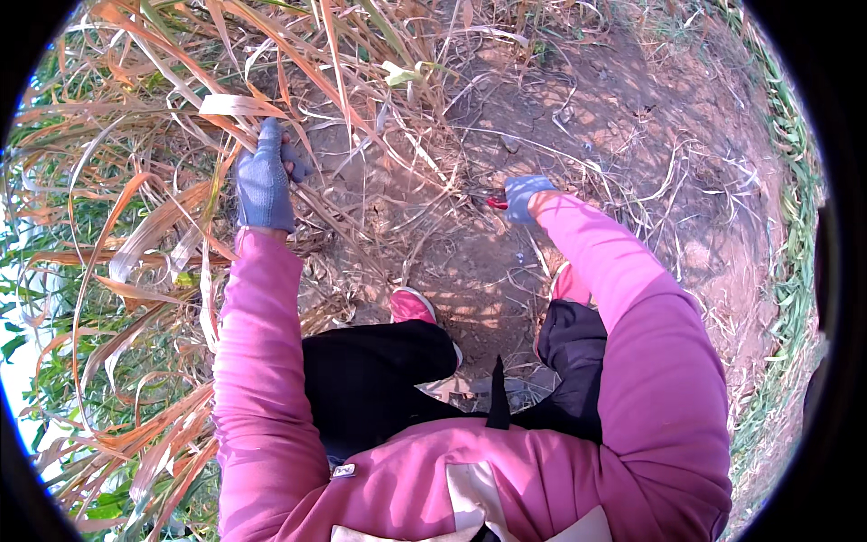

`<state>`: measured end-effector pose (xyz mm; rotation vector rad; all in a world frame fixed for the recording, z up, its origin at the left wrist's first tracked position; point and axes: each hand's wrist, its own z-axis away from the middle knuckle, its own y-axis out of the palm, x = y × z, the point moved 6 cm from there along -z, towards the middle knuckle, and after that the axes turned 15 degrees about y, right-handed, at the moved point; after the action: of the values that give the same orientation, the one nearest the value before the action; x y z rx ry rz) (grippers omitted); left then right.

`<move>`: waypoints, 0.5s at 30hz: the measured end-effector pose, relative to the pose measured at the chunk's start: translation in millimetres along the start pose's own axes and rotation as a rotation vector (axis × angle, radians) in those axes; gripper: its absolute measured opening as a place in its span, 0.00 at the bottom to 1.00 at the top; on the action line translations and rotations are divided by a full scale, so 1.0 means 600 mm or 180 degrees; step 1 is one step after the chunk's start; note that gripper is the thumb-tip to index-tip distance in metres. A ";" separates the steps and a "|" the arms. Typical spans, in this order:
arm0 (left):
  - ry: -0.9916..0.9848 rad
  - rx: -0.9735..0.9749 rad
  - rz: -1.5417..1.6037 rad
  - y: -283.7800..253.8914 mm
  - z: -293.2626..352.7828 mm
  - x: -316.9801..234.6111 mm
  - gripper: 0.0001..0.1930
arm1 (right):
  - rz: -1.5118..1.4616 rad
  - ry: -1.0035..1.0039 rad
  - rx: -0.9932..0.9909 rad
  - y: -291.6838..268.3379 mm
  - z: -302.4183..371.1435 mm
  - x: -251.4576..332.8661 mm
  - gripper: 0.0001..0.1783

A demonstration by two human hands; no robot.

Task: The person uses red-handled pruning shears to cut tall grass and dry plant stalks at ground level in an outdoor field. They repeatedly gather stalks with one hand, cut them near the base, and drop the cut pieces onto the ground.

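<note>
My left hand [265, 185], in a grey-blue glove with bare fingertips, is closed around a bunch of dry stalks [242, 135] at the upper left. Long tan leaves stick out past its thumb. To the right and low over the soil, my right hand [524, 197], gloved alike, grips a red-handled tool [496, 203]. A thin dark part of that tool points left toward the base of a dry clump [449, 185]; its exact kind is too small to make out. My right fingers are mostly hidden behind the back of the glove.
Dry and green leafy plants [135, 244] crowd the left side and the top. Brown soil [632, 99] strewn with straw lies at the right, bordered by a green strip [795, 226]. My pink shoes [413, 305] stand on the ground below my hands.
</note>
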<state>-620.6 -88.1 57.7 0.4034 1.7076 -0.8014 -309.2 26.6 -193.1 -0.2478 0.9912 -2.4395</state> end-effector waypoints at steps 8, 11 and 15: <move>-0.0123 -0.0036 0.0462 -0.010 -0.011 0.043 0.13 | -0.0862 -0.0755 0.0481 0.008 0.006 0.092 0.22; -0.0206 0.0020 0.0686 0.000 -0.021 0.056 0.15 | -0.1179 -0.0856 0.0193 0.074 -0.053 0.105 0.25; -0.0232 -0.0004 0.0626 -0.019 -0.031 0.098 0.14 | -0.2041 -0.0699 0.0794 0.096 -0.074 0.124 0.29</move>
<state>-658.1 -91.4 7.7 0.5264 1.5733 -0.6634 -367.4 -19.4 -266.2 -0.8328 0.5527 -2.9792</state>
